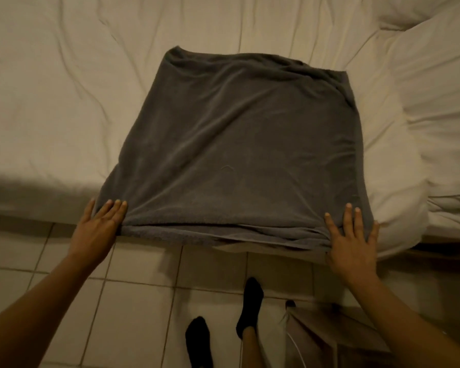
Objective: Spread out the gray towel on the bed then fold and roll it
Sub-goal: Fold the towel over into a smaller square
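Note:
The gray towel (pixel 237 144) lies on the bed (pixel 51 102), doubled over so two layers show along its near edge, which hangs slightly over the mattress edge. Wrinkles bunch at its far edge. My left hand (pixel 98 229) rests flat at the near left corner, fingers spread on the cloth. At the near right corner my right hand (pixel 352 243) presses flat on the towel, fingers apart. Neither hand grips the cloth.
A cream pillow (pixel 436 75) lies at the right of the bed, a rumpled cream sheet covers the rest. Below is a tiled floor (pixel 138 301) with my two black-socked feet (pixel 250 306). A wooden bedside piece (pixel 329 338) with a white cable stands at the lower right.

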Demonstrator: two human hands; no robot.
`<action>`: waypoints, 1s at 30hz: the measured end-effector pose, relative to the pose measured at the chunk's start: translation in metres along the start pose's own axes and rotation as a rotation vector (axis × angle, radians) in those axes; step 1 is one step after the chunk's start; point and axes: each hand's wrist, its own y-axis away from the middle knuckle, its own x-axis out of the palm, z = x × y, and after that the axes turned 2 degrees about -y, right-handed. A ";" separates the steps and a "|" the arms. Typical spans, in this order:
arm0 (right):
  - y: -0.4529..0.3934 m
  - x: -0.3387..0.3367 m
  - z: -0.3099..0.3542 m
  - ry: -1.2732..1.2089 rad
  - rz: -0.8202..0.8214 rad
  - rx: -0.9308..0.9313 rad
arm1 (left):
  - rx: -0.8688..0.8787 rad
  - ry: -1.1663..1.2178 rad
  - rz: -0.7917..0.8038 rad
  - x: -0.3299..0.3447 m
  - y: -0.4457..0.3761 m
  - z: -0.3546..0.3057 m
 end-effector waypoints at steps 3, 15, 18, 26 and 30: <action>0.030 0.004 0.004 -0.045 0.074 -0.007 | 0.021 -0.034 0.028 0.005 0.027 0.003; -0.011 -0.072 -0.012 0.042 0.019 0.095 | -0.103 0.095 -0.119 -0.064 -0.052 0.015; -0.030 -0.093 -0.012 0.007 -0.059 0.128 | -0.097 0.075 -0.131 -0.086 -0.083 0.022; -0.102 -0.132 -0.011 -0.009 -0.114 0.165 | -0.141 0.015 -0.186 -0.135 -0.162 0.026; -0.153 -0.139 -0.014 -0.007 -0.127 0.155 | -0.141 -0.027 -0.176 -0.144 -0.212 0.025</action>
